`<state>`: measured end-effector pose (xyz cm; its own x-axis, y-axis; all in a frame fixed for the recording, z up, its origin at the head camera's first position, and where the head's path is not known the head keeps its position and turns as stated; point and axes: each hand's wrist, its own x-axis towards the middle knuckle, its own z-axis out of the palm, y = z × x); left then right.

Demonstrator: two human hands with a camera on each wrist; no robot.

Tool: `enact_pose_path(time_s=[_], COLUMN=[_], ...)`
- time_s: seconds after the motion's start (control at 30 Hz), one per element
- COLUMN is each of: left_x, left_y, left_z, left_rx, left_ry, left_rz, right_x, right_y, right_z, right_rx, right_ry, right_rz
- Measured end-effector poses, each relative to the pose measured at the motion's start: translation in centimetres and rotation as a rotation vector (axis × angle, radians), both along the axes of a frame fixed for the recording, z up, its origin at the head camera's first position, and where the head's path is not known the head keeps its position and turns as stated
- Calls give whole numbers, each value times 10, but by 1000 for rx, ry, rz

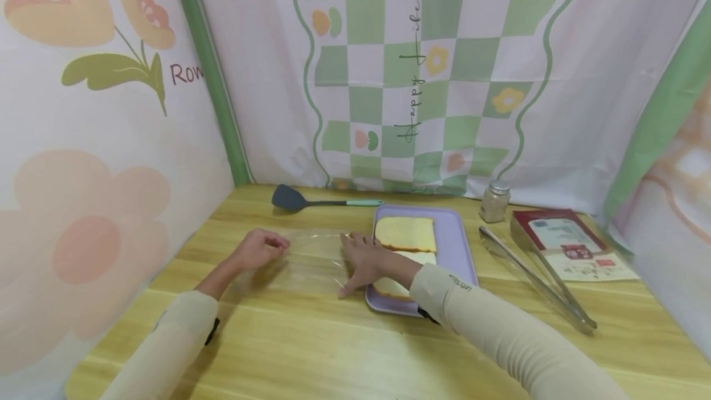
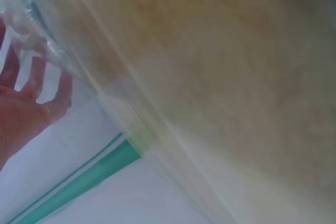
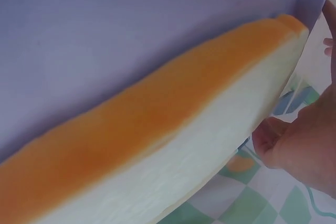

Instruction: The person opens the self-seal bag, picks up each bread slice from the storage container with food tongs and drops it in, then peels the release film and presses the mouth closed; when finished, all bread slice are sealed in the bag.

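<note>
A clear plastic bag [image 1: 311,258], faint against the wood, stretches between the two hands just left of the tray. My left hand [image 1: 258,250] grips its left end between thumb and curled fingers; in the left wrist view the see-through sheet [image 2: 157,108] crosses most of the picture. At the other end my right hand [image 1: 366,261] lies with fingers and thumb spread against the plastic, its wrist above the lavender tray [image 1: 452,242]. Two bread slices are on that tray, the far slice [image 1: 407,233] in plain sight, the near slice [image 1: 391,287] partly hidden under my wrist.
Behind the bag lies a dark spatula [image 1: 290,199] with a mint handle. Right of the tray are metal tongs [image 1: 533,279], a lidded glass jar [image 1: 495,201] and a red and cream packet [image 1: 574,245]. A checkered curtain [image 1: 411,66] hangs along the table's back edge.
</note>
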<state>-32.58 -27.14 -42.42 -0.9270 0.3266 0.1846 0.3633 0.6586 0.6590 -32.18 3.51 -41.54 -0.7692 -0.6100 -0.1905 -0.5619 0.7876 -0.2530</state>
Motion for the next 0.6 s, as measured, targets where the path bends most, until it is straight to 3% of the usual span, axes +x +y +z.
enact_pose_path(time_s=[0.23, 0.6], left_x=[2, 0], left_y=[5, 7], left_z=[0, -2], left_rx=[-13, -32], left_ry=[-19, 81], left_rz=[-3, -61], right_x=[4, 2], right_y=[0, 6], right_z=[0, 7], right_rx=[38, 63], right_ry=[16, -31], right_rz=[0, 20])
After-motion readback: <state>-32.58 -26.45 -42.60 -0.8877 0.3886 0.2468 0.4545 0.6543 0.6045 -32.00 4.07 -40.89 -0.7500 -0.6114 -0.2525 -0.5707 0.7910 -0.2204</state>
